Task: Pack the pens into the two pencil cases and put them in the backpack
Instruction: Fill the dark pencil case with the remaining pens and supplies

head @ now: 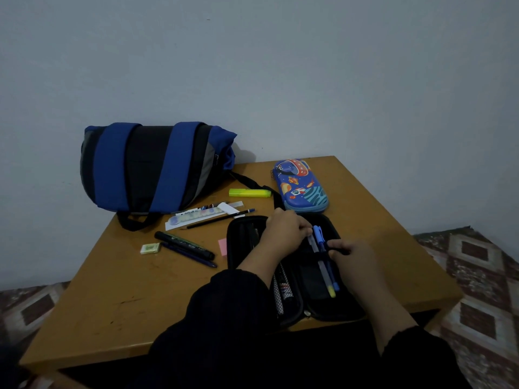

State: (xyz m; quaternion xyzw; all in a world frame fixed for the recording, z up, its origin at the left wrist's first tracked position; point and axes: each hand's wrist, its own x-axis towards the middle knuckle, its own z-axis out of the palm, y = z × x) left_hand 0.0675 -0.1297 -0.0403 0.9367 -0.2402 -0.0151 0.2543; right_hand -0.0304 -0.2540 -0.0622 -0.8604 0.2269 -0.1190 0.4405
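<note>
Now seating pens [323,259] in the open black case [331,304]: left hand [283,231] pinching their caps, right hand [351,254] gripping the strap. Loose pens [186,247] lying leftward on the bench [112,304], long axes slanting, nearer the left.

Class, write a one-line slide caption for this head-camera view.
Both hands tuck pens into the open black pencil case; backpack waits.

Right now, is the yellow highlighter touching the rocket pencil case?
Apart. The head view shows bare table between the highlighter and the rocket pencil case.
</note>
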